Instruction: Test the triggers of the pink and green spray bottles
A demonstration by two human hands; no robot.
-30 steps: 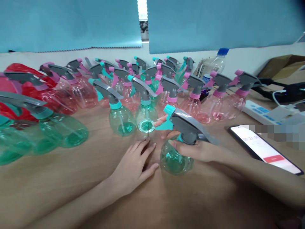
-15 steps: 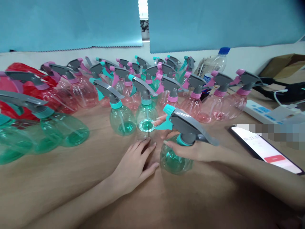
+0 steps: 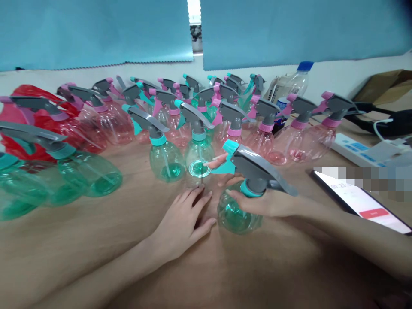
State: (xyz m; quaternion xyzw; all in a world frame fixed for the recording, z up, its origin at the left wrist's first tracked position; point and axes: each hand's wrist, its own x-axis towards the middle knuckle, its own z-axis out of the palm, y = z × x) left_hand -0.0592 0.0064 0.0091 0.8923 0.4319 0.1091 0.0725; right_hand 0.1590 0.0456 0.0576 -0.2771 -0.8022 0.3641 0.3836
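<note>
My right hand (image 3: 257, 201) is wrapped round the neck of a green spray bottle (image 3: 238, 219) with a grey and teal trigger head, its nozzle pointing left. The bottle stands upright on the wooden table (image 3: 180, 279). My left hand (image 3: 183, 219) lies flat on the table just left of it, fingers spread, holding nothing. Beyond my fingers stand two more green spray bottles, a left one (image 3: 167, 161) and a right one (image 3: 199, 159). Part of the held bottle is hidden behind my right fingers.
Several pink spray bottles (image 3: 259, 143) stand in rows behind. Green spray bottles (image 3: 106, 180) and a red plastic bag (image 3: 35, 120) are at left. At right lie a phone (image 3: 357, 197), a power strip (image 3: 354, 148) and a cardboard box (image 3: 380, 88). A blue-capped bottle (image 3: 299, 81) stands at the back.
The view has shifted very slightly. Both hands and the held spray bottle keep essentially the same positions.
</note>
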